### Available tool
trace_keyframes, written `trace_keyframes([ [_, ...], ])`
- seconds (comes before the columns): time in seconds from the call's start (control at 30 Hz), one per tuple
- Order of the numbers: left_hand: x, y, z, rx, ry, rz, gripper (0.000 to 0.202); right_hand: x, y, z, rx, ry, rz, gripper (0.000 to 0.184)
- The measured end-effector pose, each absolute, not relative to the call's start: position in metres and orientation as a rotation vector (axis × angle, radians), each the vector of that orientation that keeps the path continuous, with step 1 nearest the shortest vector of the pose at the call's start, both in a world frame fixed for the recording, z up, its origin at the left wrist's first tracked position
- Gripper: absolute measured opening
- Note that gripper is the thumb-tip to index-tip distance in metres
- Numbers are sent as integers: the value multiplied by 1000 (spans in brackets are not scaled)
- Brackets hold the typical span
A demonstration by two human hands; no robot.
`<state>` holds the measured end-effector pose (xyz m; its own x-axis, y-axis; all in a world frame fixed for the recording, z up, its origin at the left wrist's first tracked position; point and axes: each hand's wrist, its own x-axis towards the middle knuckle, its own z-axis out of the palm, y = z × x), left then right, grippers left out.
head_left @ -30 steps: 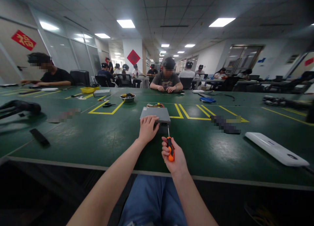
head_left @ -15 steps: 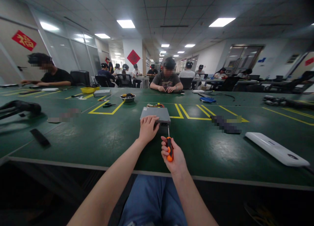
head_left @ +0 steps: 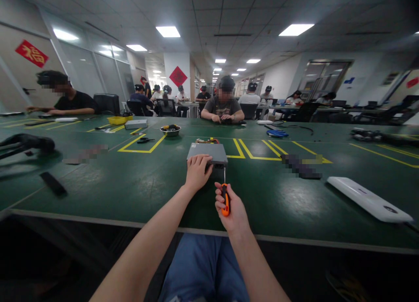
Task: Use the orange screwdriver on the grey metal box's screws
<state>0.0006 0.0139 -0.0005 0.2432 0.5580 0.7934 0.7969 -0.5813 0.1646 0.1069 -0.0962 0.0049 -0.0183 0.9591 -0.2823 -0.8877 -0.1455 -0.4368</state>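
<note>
A grey metal box (head_left: pixel 212 151), which looks like a computer power supply, rests on the green table with coloured wires (head_left: pixel 207 141) at its far side. My left hand (head_left: pixel 198 171) grips its near left part, fingers over the top and thumb at the near face. In my right hand (head_left: pixel 231 206) is a screwdriver (head_left: pixel 225 200) with an orange and black handle, the fingers wrapped round it. Its shaft points away from me, and the tip meets the near face of the box by the right corner. A socket shows on that face; the screw itself is too small to see.
To the right lies a long white device (head_left: pixel 369 199), with a blurred dark item (head_left: pixel 301 166) behind it. A metal bowl (head_left: pixel 170 130) stands beyond the box on the left. A dark flat piece (head_left: pixel 53 184) lies at left. Across the table sits a person (head_left: pixel 224 103).
The screwdriver handle has turned a little about its length in my right hand. My left hand and the box have stayed in place.
</note>
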Motion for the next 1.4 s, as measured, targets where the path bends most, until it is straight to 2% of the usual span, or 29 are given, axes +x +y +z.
trace_keyframes([
  [0.2,0,15,-2,-2242,-1266,-1253,23,105,-93,4,-625,-136,1575,18],
  [0.5,0,13,-1,-2247,-1277,-1253,24,107,-97,6,-585,-174,1641,33],
  [0.7,0,14,-1,-2240,-1265,-1246,24,105,-93,1,-590,-156,1583,18],
  [0.97,0,12,1,-2253,-1280,-1231,24,107,-97,2,-568,-174,1628,28],
  [1.2,0,13,0,-2260,-1271,-1238,23,106,-93,-1,-578,-174,1580,15],
  [1.4,0,13,1,-2257,-1271,-1250,23,108,-97,2,-550,-185,1619,24],
])
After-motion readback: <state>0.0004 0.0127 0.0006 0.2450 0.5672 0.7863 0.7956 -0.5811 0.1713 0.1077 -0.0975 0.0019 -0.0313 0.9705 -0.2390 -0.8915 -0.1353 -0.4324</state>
